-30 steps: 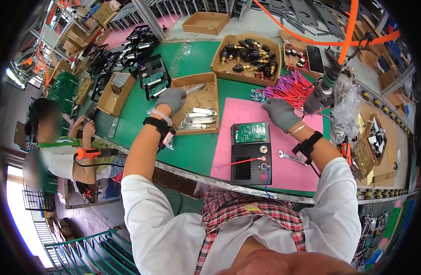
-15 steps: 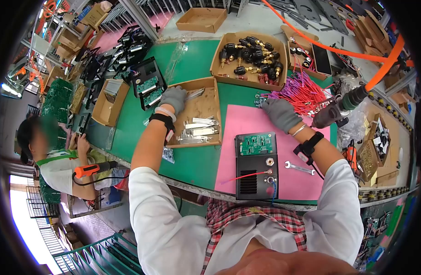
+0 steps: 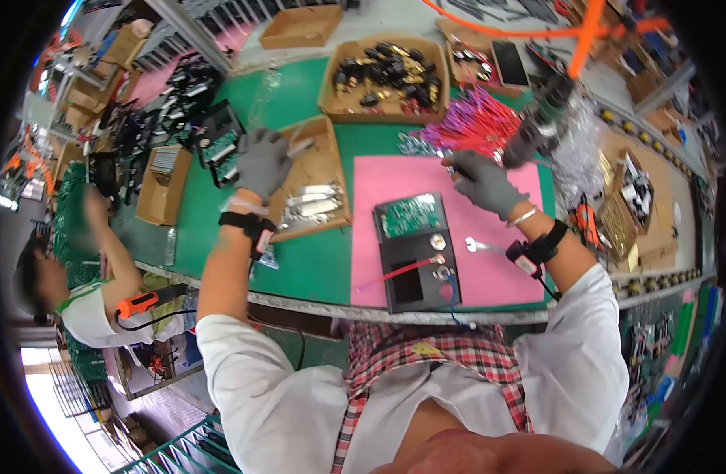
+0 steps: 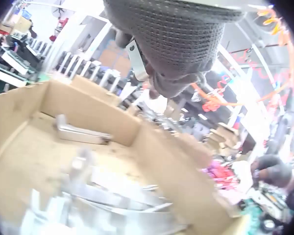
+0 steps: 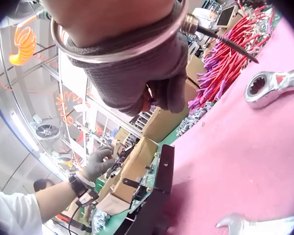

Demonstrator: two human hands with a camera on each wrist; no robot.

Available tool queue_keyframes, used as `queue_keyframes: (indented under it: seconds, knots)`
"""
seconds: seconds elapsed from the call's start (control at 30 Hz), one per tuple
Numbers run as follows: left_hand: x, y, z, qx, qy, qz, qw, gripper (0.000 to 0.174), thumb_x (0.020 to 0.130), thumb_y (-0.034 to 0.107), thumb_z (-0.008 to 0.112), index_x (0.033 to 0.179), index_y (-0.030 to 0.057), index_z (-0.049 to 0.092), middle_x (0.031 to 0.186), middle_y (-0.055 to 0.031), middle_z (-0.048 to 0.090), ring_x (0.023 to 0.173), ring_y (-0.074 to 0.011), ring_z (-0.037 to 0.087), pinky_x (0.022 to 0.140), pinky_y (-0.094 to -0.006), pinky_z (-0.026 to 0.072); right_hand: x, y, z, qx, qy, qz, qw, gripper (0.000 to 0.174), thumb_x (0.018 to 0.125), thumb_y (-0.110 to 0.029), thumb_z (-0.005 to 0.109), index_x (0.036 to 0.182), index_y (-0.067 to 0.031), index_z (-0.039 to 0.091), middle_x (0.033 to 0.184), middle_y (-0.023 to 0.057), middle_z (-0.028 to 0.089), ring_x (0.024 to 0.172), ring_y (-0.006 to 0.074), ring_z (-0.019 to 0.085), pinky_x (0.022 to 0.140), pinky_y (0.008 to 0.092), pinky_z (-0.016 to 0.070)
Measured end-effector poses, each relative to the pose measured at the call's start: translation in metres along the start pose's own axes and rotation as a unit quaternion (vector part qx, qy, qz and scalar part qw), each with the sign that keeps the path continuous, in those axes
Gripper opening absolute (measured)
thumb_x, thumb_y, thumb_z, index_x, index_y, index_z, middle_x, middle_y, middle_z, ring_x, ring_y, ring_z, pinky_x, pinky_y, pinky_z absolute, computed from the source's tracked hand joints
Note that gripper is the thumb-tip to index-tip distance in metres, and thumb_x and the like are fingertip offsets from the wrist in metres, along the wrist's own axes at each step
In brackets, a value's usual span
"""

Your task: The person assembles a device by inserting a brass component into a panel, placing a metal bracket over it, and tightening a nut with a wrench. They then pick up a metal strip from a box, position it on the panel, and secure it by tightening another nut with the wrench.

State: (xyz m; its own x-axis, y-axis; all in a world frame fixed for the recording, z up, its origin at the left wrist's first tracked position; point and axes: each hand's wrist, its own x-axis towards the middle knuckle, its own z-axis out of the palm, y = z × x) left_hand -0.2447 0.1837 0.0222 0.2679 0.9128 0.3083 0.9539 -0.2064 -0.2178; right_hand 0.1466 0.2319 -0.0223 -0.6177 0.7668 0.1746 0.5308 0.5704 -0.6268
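So the left hand (image 3: pixel 262 162), in a grey knit glove, is pinching a flat silver metal strip (image 3: pixel 300 145) just above the open brown cardboard box (image 3: pixel 322 166). The strip's long axis runs sideways, with its free end pointing right toward the pink mat (image 3: pixel 426 178). The right hand (image 3: pixel 483 183) is curled up beside the bundle of red wires (image 3: pixel 477 118), and I can't tell if it's holding anything.

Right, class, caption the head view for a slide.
Gloved left hand holds a metal bracket over its cardboard box; right hand hovers over the pink mat.

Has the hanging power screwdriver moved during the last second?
Yes. The hanging screwdriver swung right, off the red wire bundle, then back left; it now hangs over the bundle's right end, above the right hand.
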Motion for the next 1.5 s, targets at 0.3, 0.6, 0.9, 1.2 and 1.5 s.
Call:
queue_keyframes:
  seconds: [0.3,0.6,0.9,1.2,1.5]
  knots:
    - [-0.058,0.187,-0.027,-0.188,-0.052,0.146,0.97,0.034,0.072,0.011,0.058,0.106,0.0181,0.057,0.08,-0.0046,0.056,0.079,-0.0225,0.054,0.058,-0.033,0.0474,-0.049,-0.043,-0.013,0.154,-0.125,0.131,0.971,0.024,0.079,-0.007,0.054,0.101,-0.0028,0.06,0.083,0.0057,0.06,0.063,0.0106,0.057,0.056,0.0254,0.0467]
    - [-0.081,0.21,0.005,-0.126,-0.102,0.115,0.98,0.041,0.079,0.012,0.048,0.118,0.0227,0.052,0.085,-0.002,0.055,0.08,-0.0203,0.054,0.056,-0.0319,0.0483,-0.062,-0.053,0.015,-0.021,-0.127,0.01,0.992,0.02,0.073,-0.013,0.057,0.092,-0.0122,0.064,0.094,0.0069,0.06,0.086,0.0261,0.057,0.078,0.037,0.0445]
    - [-0.077,0.215,0.002,-0.13,-0.132,0.11,0.977,0.042,0.079,0.012,0.048,0.12,0.0201,0.05,0.087,-0.0039,0.055,0.084,-0.0216,0.053,0.061,-0.0325,0.0488,-0.053,-0.058,0.027,-0.163,-0.157,-0.036,0.973,0.016,0.076,-0.018,0.056,0.089,-0.0133,0.063,0.091,0.0102,0.06,0.081,0.0286,0.06,0.07,0.0411,0.0484]
    - [-0.076,0.216,0.0,-0.131,-0.156,0.116,0.972,0.043,0.079,0.012,0.049,0.122,0.0174,0.048,0.092,-0.0034,0.056,0.089,-0.0213,0.052,0.061,-0.0324,0.0502,-0.047,-0.073,0.026,-0.299,-0.206,-0.071,0.929,0.017,0.077,-0.016,0.053,0.091,-0.0117,0.06,0.084,0.0124,0.058,0.074,0.0284,0.059,0.056,0.0407,0.0489]
    - [-0.077,0.216,0.01,-0.143,-0.13,0.117,0.974,0.039,0.08,0.013,0.049,0.118,0.016,0.051,0.091,-0.0038,0.057,0.089,-0.0218,0.053,0.061,-0.0334,0.0503,-0.036,-0.095,0.019,-0.267,-0.259,0.021,0.928,0.018,0.076,-0.017,0.058,0.091,-0.0091,0.062,0.083,0.0131,0.061,0.078,0.0295,0.063,0.058,0.0425,0.0513]
